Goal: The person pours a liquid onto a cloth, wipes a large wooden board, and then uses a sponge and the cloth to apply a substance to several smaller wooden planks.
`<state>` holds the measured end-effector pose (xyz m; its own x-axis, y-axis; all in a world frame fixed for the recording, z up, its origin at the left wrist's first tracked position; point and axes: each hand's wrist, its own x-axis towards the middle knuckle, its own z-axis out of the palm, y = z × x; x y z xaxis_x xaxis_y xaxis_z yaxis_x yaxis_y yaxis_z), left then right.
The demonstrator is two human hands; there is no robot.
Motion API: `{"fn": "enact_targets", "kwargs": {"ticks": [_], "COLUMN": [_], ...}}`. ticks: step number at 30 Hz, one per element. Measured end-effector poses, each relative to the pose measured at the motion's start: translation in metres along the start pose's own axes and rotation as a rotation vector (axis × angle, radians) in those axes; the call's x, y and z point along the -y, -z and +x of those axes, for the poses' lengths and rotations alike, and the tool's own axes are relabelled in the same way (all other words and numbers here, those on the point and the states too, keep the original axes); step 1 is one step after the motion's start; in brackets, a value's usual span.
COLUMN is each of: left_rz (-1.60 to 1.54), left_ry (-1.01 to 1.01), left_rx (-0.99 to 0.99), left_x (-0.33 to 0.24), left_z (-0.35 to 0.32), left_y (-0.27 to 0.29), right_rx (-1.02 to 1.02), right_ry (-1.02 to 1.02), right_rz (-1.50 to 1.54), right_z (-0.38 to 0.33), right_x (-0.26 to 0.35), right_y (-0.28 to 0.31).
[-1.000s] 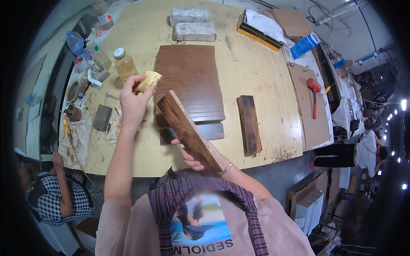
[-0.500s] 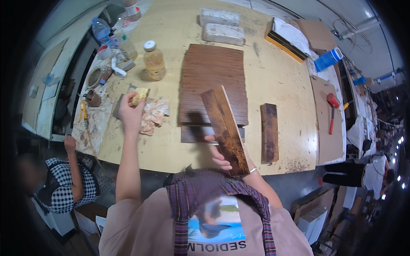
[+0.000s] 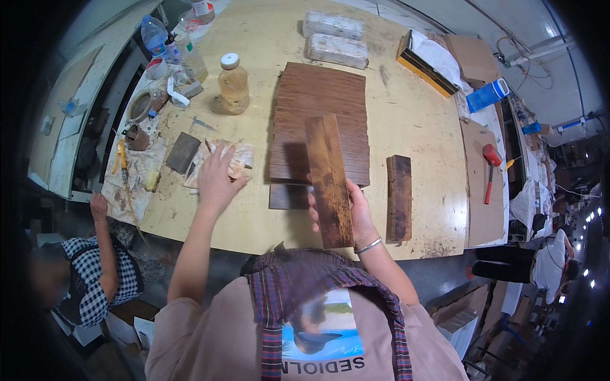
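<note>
My right hand [image 3: 359,213] grips a brown, dark-mottled wooden board [image 3: 329,181] near its lower end. The board is raised over the near edge of a panel of dark wooden strips [image 3: 321,120]. My left hand [image 3: 218,174] lies over a stained, crumpled cloth [image 3: 240,154], fingers spread and touching it. Beside the cloth is a dark grey flat pad [image 3: 182,152]. A small yellow sponge [image 3: 151,180] sits further left. To the right, a second mottled board [image 3: 399,198] rests on the table.
A white-capped jar of amber liquid [image 3: 234,86] stands behind the cloth. Bottles, tape and a cup [image 3: 136,137] crowd the left side. Two whitish blocks [image 3: 337,51] lie at the far edge. A red mallet [image 3: 491,155] is at the right. Another person [image 3: 101,279] is at the left.
My left hand has let go of the yellow sponge, now at the left, and come down onto the cloth. The held board has shifted slightly left and stands more upright.
</note>
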<state>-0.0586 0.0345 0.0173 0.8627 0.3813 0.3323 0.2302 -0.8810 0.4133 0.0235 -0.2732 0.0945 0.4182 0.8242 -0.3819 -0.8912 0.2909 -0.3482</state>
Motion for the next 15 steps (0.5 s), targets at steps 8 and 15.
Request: {"fn": "enact_targets", "kwargs": {"ticks": [8, 15], "left_rz": [-1.115, -0.483], "left_ry": [0.246, -0.528], "left_rx": [0.089, 0.034], "left_x": [-0.048, -0.181], "left_z": [0.04, 0.004], "left_y": [0.025, 0.032], "right_rx": [-0.113, -0.357], "right_ry": [0.054, 0.297], "right_rz": [-0.079, 0.161], "right_z": [0.008, 0.03], "right_x": [0.005, -0.009], "right_y": [0.01, 0.006]}}
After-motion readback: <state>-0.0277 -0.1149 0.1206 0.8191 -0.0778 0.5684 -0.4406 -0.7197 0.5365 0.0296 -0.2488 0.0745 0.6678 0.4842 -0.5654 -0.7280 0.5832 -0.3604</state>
